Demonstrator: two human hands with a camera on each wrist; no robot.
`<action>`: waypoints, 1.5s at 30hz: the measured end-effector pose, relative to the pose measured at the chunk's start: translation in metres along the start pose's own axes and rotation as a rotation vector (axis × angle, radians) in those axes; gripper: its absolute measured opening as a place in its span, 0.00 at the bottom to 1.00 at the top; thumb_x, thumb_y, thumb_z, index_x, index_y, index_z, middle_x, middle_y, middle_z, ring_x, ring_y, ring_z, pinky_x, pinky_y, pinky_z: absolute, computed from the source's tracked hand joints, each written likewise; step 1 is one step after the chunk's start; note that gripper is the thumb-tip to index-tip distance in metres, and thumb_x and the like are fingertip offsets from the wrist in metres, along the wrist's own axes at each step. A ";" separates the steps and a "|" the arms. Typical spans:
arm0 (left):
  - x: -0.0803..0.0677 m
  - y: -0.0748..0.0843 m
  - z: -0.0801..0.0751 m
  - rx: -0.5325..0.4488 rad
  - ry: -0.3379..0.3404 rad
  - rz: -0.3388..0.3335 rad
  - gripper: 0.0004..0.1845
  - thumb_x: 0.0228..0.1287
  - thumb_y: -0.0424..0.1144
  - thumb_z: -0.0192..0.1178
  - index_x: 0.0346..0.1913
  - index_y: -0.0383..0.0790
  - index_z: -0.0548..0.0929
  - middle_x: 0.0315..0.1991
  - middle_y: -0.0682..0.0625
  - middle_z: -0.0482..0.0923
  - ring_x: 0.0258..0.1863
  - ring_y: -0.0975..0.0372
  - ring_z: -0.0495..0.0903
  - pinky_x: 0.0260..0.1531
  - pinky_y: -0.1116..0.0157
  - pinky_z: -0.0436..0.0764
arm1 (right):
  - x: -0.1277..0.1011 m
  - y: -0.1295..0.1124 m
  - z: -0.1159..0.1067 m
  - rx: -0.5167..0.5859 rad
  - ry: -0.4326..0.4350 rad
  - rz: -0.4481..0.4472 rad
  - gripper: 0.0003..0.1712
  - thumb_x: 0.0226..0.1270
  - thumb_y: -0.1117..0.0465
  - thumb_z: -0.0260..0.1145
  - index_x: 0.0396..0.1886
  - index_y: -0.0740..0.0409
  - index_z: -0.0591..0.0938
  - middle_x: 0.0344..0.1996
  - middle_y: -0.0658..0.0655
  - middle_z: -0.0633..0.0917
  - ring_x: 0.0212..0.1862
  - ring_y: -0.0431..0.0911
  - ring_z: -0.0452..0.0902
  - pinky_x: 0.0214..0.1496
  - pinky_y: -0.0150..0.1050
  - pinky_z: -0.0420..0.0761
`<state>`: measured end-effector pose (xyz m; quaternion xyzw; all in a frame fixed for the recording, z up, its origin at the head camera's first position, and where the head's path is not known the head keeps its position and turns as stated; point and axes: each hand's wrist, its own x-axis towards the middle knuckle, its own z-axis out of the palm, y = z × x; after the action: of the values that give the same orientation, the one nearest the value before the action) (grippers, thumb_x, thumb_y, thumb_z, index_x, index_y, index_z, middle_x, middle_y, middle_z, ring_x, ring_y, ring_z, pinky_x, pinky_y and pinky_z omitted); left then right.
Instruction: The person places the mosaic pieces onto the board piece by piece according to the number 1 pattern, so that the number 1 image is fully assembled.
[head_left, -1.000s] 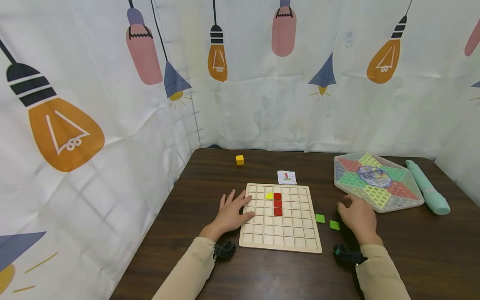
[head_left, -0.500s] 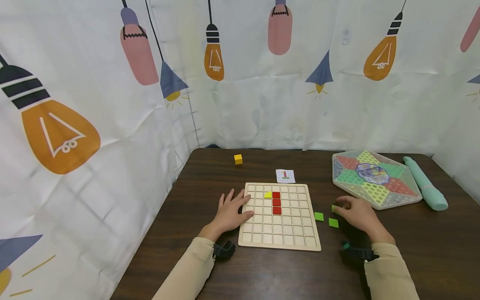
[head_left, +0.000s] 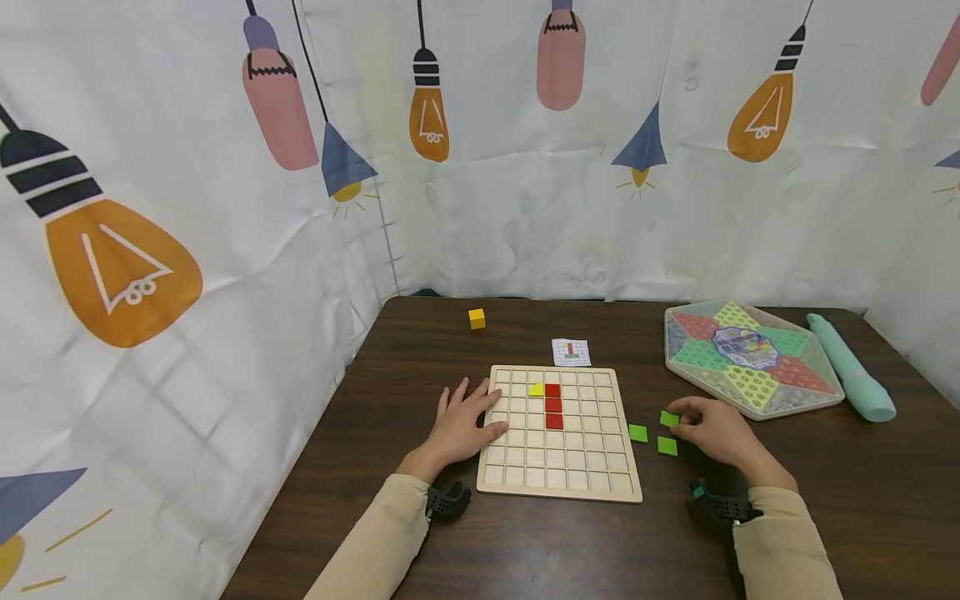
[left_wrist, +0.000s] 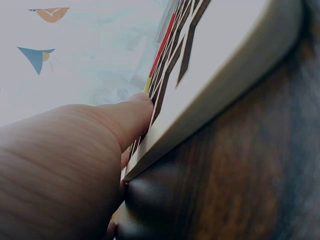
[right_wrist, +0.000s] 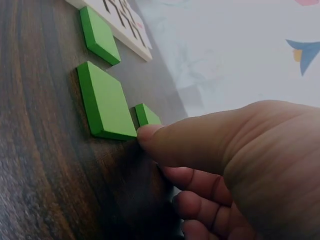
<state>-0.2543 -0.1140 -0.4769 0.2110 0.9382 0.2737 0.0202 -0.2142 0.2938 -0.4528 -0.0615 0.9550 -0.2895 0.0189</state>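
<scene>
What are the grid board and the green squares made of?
The grid board looks like pale wood with a matte finish: its edge is light tan and barely shines. The green squares could be painted wood or plastic, smooth and satin: even colour covers faces and edges, and no grain shows.

Pale wooden grid board lying flat, the left hand resting on its left edge. Set in the board: a column of three red squares, a small yellow piece left of the topmost. Right of the board, three thin green tiles: the first tile just beside it, the second tile farther out, the third tile pinched at its edge by the right hand.
</scene>
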 end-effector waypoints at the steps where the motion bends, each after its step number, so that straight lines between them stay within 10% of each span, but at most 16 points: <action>1: 0.000 0.000 0.000 0.000 0.000 0.000 0.33 0.68 0.55 0.58 0.72 0.46 0.69 0.76 0.45 0.55 0.76 0.44 0.43 0.69 0.38 0.34 | 0.000 0.000 0.000 -0.002 0.006 0.004 0.18 0.64 0.62 0.67 0.51 0.65 0.82 0.29 0.52 0.78 0.29 0.45 0.68 0.31 0.40 0.67; 16: 0.000 -0.001 0.001 -0.004 -0.004 0.002 0.33 0.68 0.56 0.58 0.72 0.47 0.69 0.76 0.46 0.55 0.76 0.44 0.43 0.69 0.38 0.34 | 0.004 0.001 0.001 -0.089 0.057 -0.007 0.17 0.60 0.56 0.72 0.42 0.65 0.85 0.35 0.57 0.84 0.35 0.49 0.78 0.37 0.49 0.78; 45: 0.000 -0.001 0.001 0.020 -0.012 -0.019 0.33 0.68 0.56 0.58 0.72 0.49 0.68 0.76 0.48 0.54 0.77 0.46 0.42 0.70 0.40 0.33 | 0.009 -0.026 0.018 0.059 0.150 -0.096 0.14 0.63 0.57 0.71 0.45 0.59 0.85 0.31 0.50 0.85 0.31 0.42 0.76 0.27 0.36 0.75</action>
<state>-0.2545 -0.1140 -0.4783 0.2041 0.9426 0.2630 0.0262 -0.2187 0.2612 -0.4530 -0.0850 0.9408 -0.3218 -0.0646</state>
